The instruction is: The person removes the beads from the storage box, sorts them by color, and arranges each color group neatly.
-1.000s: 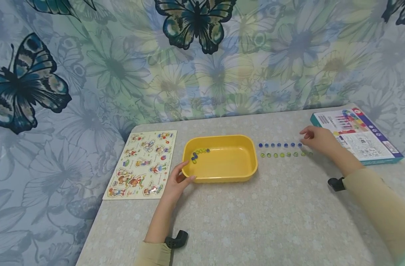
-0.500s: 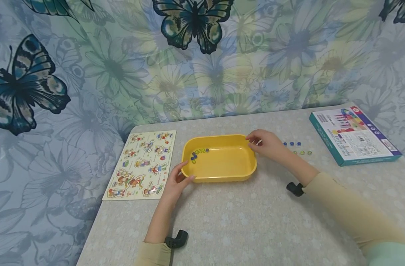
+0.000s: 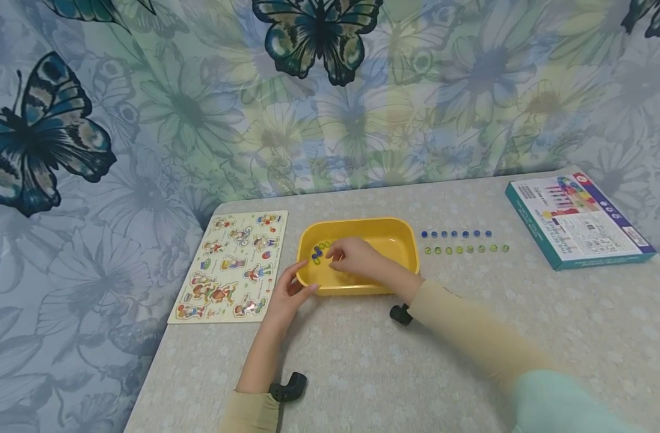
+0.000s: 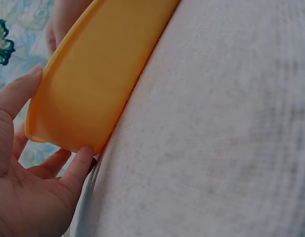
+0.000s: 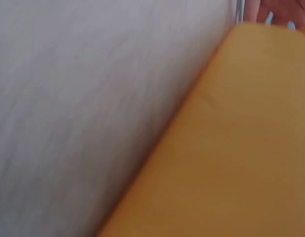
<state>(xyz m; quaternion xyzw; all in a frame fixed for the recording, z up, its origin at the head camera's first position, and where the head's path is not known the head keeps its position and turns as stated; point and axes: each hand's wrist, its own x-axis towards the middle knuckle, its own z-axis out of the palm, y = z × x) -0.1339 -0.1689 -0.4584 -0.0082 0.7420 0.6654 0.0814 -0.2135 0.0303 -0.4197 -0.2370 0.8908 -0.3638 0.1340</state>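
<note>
Right hand (image 3: 357, 257) moved from the right rim of the yellow tray (image 3: 346, 290) to over its left half. Table (image 3: 443, 361) carried it all: box (image 3: 584, 219) far right, picture sheet (image 3: 229, 270) left, tray between. Left hand (image 3: 286, 299) held the tray's near-left corner, thumb and fingers part-spread round it. Right fingers bent inward, gap small; couldn't tell if they pinched anything. Blue beads (image 3: 454, 234) and green beads (image 3: 459, 249) lay in two rows right of the tray; mixed beads (image 3: 316, 254) sat at its left end.
</note>
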